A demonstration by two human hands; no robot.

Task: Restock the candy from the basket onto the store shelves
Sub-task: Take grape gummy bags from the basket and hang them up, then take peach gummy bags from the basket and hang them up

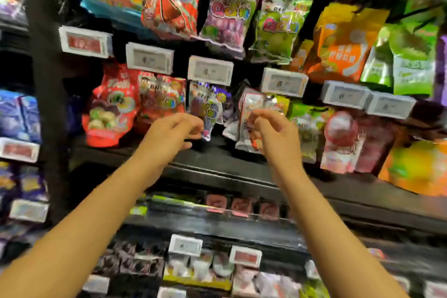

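Nearest the camera, two bare forearms reach up and forward from the bottom corners toward the middle row of hanging candy. The left hand (175, 128) has its fingers curled, the tips at the lower edge of a purple grape-candy bag (205, 110); it seems to pinch that edge, likely to steady the bag on its peg, though motion blur keeps the contact from being certain. The right hand (273, 128) curls its thumb and fingers round a pink-and-white candy bag (248, 113), held upright and just beside the purple one — probably to bring its top up to a hook under the price tag (284, 82) above. Whether it is already hung cannot be told; the hook and the bag's top are hidden behind that tag. Beyond the hands, red bags (113, 104) hang to the left and pink peach bags (343, 138) to the right, with purple, green and orange packs on the row above. The basket is out of view, so how much stock remains is unknown, and the lower shelves (242, 176) are too smeared to read.
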